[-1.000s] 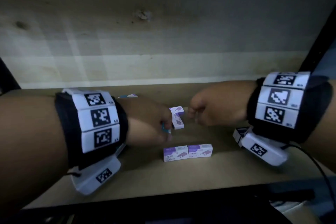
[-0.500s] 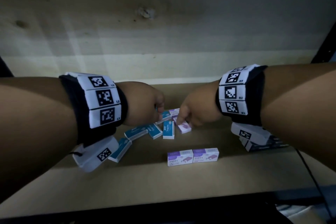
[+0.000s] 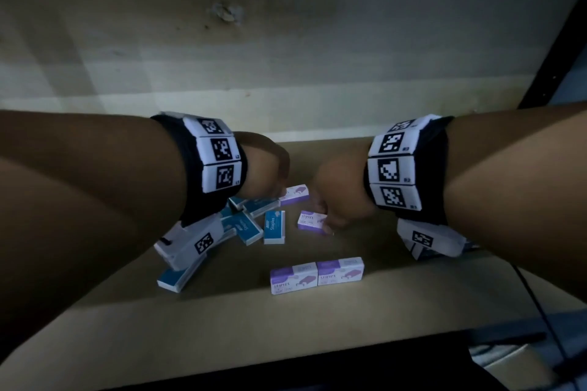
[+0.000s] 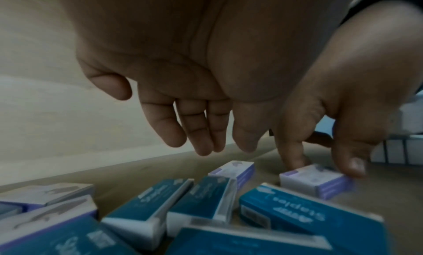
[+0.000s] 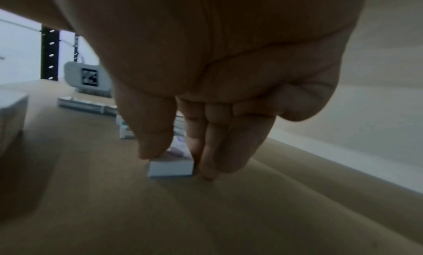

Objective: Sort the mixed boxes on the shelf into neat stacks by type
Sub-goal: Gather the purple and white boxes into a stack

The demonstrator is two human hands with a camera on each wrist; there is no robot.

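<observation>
Small staple boxes lie on the wooden shelf point(image 3: 413, 311). A loose pile of blue boxes point(image 3: 247, 225) point(image 4: 309, 221) sits left of centre, with one purple box point(image 3: 295, 195) point(image 4: 238, 170) behind it. My right hand point(image 3: 324, 216) point(image 5: 176, 161) pinches another purple box point(image 3: 309, 220) point(image 5: 170, 168) point(image 4: 315, 181) between thumb and fingers; the box rests on the shelf. My left hand point(image 3: 273, 181) point(image 4: 219, 141) hangs over the blue pile with relaxed fingers point(image 4: 201, 132), holding nothing. Two purple boxes point(image 3: 317, 274) stand side by side near the front.
One blue box point(image 3: 174, 279) lies apart at the front left, partly under my left wrist camera. More purple-and-white boxes point(image 4: 45, 204) lie left of the pile. The shelf's back wall point(image 3: 286, 73) is close behind; a black upright point(image 3: 556, 41) bounds the right side.
Both arms have reached further back over the shelf. The left hand, which had boxes at its fingers a second ago, now hangs empty. The right hand's fingers have closed round the purple box.
</observation>
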